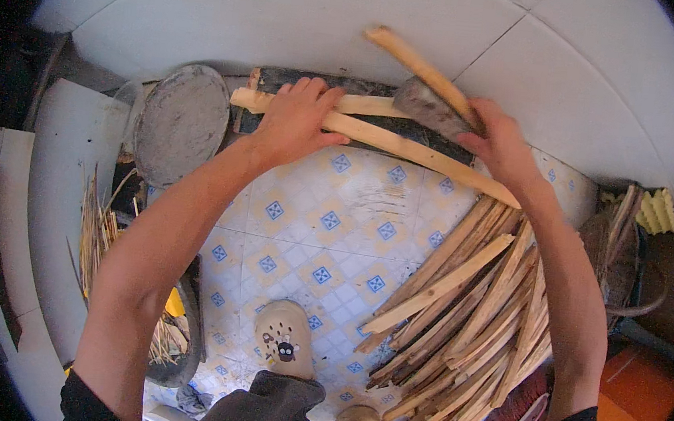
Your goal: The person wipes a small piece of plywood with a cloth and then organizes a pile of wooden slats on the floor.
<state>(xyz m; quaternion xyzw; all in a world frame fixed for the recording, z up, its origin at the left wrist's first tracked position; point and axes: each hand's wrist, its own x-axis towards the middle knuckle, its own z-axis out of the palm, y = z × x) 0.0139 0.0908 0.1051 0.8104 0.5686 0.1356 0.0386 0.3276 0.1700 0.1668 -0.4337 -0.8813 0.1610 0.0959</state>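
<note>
My left hand (300, 120) grips two pale wooden strips near their left ends. The longer strip (414, 148) slants down to the right, passing under my right forearm. The other strip (373, 105) reaches toward a broad grey blade (433, 110), seemingly a cleaver's. My right hand (496, 140) closes around the blade's near end; its handle is hidden. Along the blade's upper edge a yellowish wooden piece (418, 67) runs into the same hand, slightly blurred. I cannot tell whether it is held separately. Beneath the strips is a dark rectangular surface (354, 84) at the wall's foot.
Split sticks (466, 318) lie heaped on the patterned tiles (322, 245) at right, beside a dark red broom (512, 412). A round grey lid (182, 125) leans at left, above thin twigs (91, 231) and a black container (189, 354). The white wall (269, 18) rises close ahead.
</note>
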